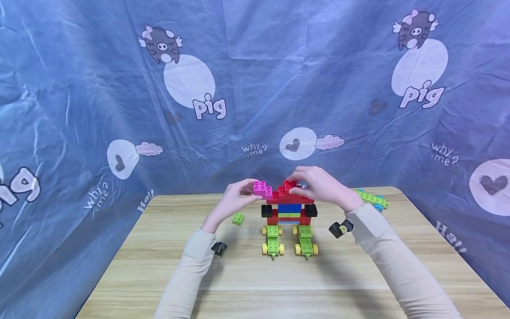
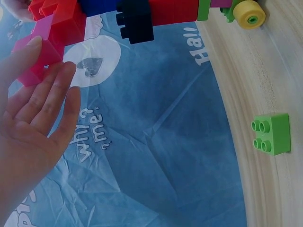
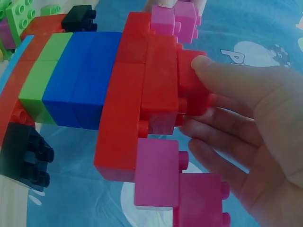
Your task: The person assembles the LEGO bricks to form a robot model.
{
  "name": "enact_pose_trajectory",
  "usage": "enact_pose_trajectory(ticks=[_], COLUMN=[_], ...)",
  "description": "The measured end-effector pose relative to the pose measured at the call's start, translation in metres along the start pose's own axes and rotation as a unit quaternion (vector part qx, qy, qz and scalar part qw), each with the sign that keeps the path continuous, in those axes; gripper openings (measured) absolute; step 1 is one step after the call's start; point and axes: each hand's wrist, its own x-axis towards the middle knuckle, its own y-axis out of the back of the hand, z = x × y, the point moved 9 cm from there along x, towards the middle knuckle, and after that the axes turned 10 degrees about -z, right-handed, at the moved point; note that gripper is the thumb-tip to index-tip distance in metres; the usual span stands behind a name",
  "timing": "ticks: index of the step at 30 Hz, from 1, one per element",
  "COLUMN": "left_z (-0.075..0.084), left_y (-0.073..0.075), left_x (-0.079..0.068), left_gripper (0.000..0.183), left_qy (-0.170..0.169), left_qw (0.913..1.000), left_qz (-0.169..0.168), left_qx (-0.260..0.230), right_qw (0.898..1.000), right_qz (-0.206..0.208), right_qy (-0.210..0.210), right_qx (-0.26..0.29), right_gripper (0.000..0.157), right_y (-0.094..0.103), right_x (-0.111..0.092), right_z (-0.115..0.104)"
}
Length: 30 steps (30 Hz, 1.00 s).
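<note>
A toy-brick figure stands upright on the table, with red bricks (image 1: 272, 201), a blue brick (image 1: 289, 208) in its body and black bricks (image 1: 266, 211) at its sides. My left hand (image 1: 234, 198) pinches the stepped pink bricks (image 1: 262, 189) at the figure's upper left, thumb over one face and fingers behind. My right hand (image 1: 320, 184) grips the red brick (image 3: 191, 85) at the very top between thumb and fingers. In the right wrist view, more pink bricks (image 3: 156, 172) sit at the other shoulder. Green wheeled bases (image 1: 272, 241) with yellow wheels form the feet.
A loose green brick (image 1: 238, 219) lies left of the figure, near my left wrist. Behind my right forearm is a green wheeled base (image 1: 372, 198) with blue wheels. The wooden table (image 1: 239, 274) meets a blue printed cloth (image 1: 255, 110) at its back edge.
</note>
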Motion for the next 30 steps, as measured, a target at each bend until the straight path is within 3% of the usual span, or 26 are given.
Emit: enact_pose_trajectory(ticks=[30], left_z=[0.0023], left_y=[0.0004], left_x=[0.0], left_gripper=[0.037], left_qy=[-0.006], left_qw=[1.0], left_qz=[-0.002], left_qx=[0.005], right_qw=[0.999], right_qz=[-0.001], right_qy=[-0.025], right_qx=[-0.031], right_gripper=[0.029], right_y=[-0.0011], right_x=[-0.0014], right_z=[0.0013])
